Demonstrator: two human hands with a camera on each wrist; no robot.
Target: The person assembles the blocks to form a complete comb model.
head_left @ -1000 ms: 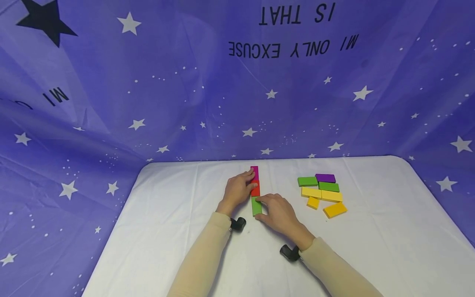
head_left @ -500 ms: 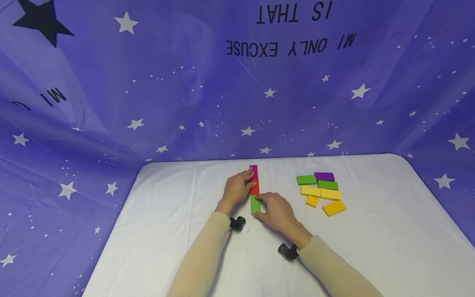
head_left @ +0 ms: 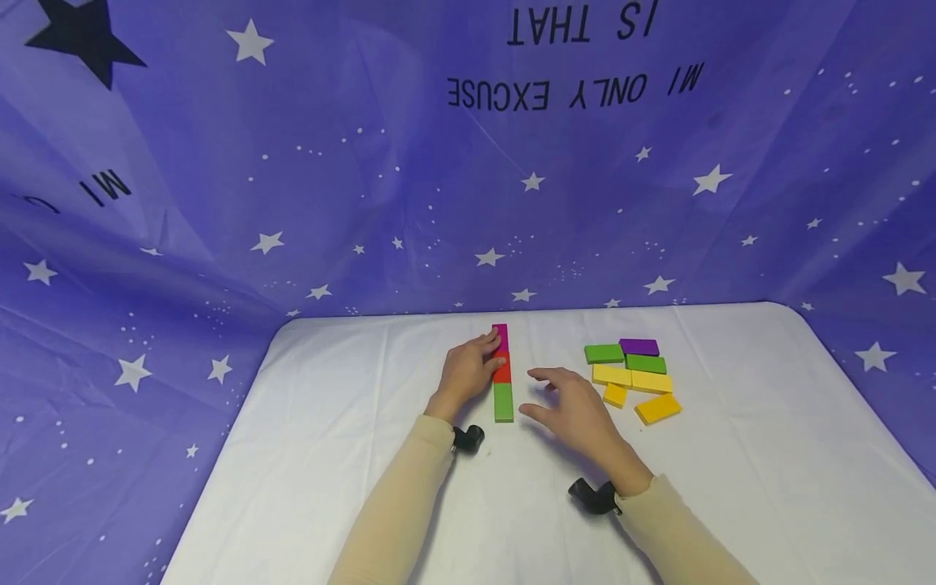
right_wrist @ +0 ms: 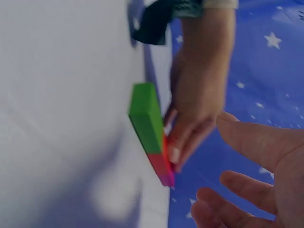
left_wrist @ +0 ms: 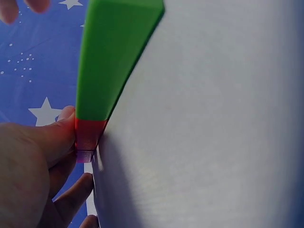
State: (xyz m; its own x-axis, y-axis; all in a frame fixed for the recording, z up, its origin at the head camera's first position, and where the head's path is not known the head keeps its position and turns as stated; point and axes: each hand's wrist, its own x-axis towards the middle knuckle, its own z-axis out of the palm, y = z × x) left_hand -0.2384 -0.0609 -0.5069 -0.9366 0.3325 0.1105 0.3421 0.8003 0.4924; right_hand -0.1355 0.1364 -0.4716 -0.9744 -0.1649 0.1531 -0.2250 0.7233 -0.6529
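Observation:
Three flat blocks lie end to end in a row: a magenta block (head_left: 500,336) farthest, a red block (head_left: 502,370) in the middle, a green block (head_left: 504,403) nearest. My left hand (head_left: 466,375) rests on the row from its left side, with its thumb (left_wrist: 66,114) touching the red block and other fingers at the magenta one. Those fingers partly cover both blocks. Right of the green block hovers my right hand (head_left: 578,410), thumb and fingers spread, holding nothing. In the right wrist view a gap separates the right fingers (right_wrist: 242,187) from the row.
A group of loose blocks lies on the right: a purple block (head_left: 639,347), two green blocks (head_left: 604,354), two light yellow blocks (head_left: 651,382), a small orange-yellow block (head_left: 615,396) and a larger one (head_left: 658,409). White cloth (head_left: 768,487) covers the table, with a purple star-patterned curtain (head_left: 409,203) behind.
My right hand has let go of the nearest green block and moved off to the right, its fingers spreading. The left hand has stayed on the row, and the blocks look unmoved.

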